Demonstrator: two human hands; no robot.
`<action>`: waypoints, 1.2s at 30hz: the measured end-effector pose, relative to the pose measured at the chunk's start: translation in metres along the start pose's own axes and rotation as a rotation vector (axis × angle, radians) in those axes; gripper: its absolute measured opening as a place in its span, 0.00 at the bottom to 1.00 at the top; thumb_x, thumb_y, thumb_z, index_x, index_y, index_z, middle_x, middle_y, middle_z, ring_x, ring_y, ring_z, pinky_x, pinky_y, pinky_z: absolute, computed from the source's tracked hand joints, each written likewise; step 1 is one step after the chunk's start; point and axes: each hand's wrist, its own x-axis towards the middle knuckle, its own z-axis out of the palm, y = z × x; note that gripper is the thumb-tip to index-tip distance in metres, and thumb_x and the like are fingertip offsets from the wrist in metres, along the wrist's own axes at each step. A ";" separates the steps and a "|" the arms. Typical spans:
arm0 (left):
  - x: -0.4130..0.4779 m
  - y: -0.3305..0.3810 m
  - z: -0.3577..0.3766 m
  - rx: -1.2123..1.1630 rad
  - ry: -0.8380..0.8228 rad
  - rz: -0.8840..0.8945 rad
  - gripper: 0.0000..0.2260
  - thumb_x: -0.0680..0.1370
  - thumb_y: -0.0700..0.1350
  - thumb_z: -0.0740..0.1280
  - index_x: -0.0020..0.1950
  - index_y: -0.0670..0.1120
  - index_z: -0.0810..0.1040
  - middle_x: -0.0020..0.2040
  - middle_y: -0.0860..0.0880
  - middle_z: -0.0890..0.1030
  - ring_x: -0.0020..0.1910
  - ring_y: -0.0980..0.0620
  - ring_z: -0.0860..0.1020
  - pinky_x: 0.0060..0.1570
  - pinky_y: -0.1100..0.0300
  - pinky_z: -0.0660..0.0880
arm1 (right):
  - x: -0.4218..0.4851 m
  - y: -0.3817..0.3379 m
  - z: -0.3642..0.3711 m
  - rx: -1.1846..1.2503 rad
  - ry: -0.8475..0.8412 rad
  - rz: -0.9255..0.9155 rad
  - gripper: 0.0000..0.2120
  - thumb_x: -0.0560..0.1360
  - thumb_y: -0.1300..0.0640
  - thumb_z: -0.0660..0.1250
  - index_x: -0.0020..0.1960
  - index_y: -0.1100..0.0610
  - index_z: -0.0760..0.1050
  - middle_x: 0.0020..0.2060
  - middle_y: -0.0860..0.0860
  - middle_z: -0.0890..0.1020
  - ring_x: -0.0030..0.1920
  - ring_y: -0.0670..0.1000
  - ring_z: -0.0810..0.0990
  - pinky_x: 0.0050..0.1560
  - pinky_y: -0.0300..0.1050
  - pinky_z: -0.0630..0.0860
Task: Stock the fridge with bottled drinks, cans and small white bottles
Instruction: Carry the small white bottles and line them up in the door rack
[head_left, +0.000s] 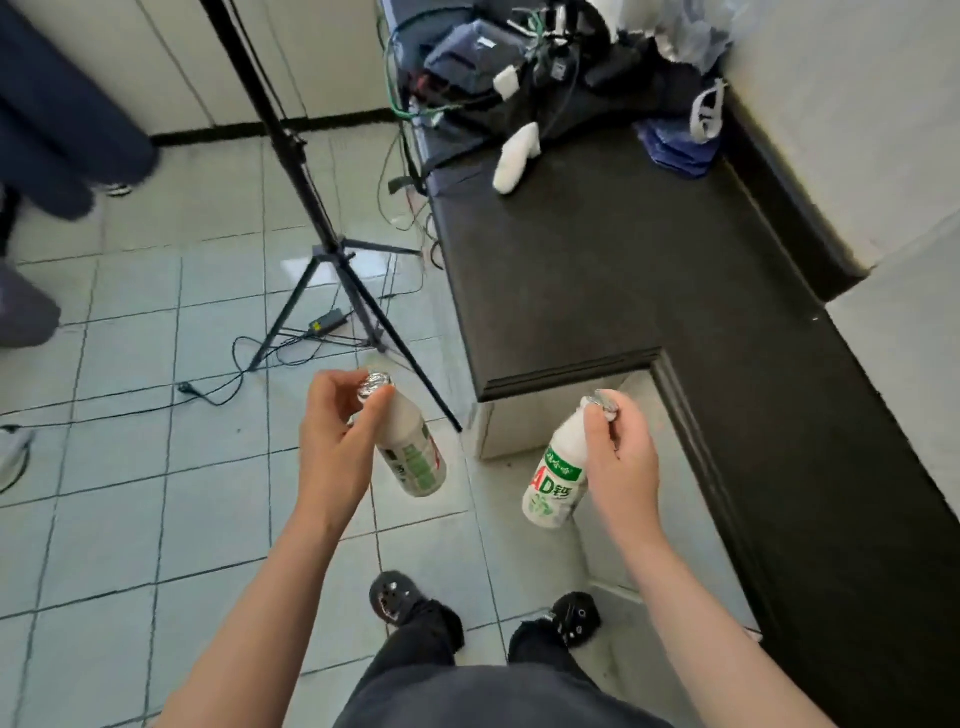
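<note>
Above the tiled floor (156, 364), we are reaching both forearms forward, our left hand (332, 441) pinching one white bottle (413, 457) by its foil top, our right hand (621, 462) likewise dangling another bottle (556, 483).

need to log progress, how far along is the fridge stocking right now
Done: cannot be judged, since no fridge is in view. In hand: the left hand pinches one small white bottle by its foil top, and the right hand grips a second white bottle the same way. Left: both must go into the fridge; the dark counter shows no cans or drinks.
</note>
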 end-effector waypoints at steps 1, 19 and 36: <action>0.004 -0.003 -0.023 -0.017 0.034 -0.002 0.05 0.73 0.52 0.67 0.47 0.59 0.73 0.45 0.54 0.79 0.45 0.55 0.77 0.47 0.58 0.73 | -0.005 -0.006 0.019 -0.007 -0.028 -0.012 0.06 0.80 0.55 0.60 0.56 0.50 0.72 0.46 0.41 0.78 0.45 0.33 0.76 0.41 0.24 0.70; -0.027 -0.062 -0.376 -0.115 0.809 -0.067 0.06 0.77 0.45 0.67 0.50 0.57 0.73 0.50 0.54 0.80 0.50 0.59 0.79 0.46 0.65 0.74 | -0.119 -0.136 0.379 -0.027 -0.758 -0.285 0.09 0.78 0.51 0.62 0.57 0.52 0.74 0.46 0.46 0.79 0.42 0.35 0.76 0.40 0.28 0.72; -0.048 -0.089 -0.703 -0.048 1.400 -0.166 0.07 0.73 0.48 0.69 0.48 0.56 0.74 0.49 0.51 0.81 0.48 0.59 0.79 0.45 0.68 0.75 | -0.316 -0.253 0.778 0.062 -1.418 -0.465 0.07 0.79 0.55 0.62 0.48 0.43 0.73 0.43 0.44 0.79 0.41 0.36 0.78 0.37 0.28 0.73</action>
